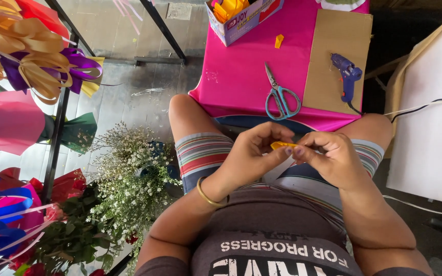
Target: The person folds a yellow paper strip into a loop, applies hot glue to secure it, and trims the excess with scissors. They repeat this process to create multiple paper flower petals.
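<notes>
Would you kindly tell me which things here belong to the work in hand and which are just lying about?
In hand: yellow piece, pinched by left hand and right hand.

Lying about: scissors, glue gun, cardboard sheet, box, small yellow scrap, white flowers.

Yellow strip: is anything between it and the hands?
Nothing visible. Both the left hand and the right hand already pinch the yellow strip directly, above the lap.

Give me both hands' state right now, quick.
Left hand: fingers closed on the small yellow piece.
Right hand: fingers pinching the same yellow piece's other end.
</notes>
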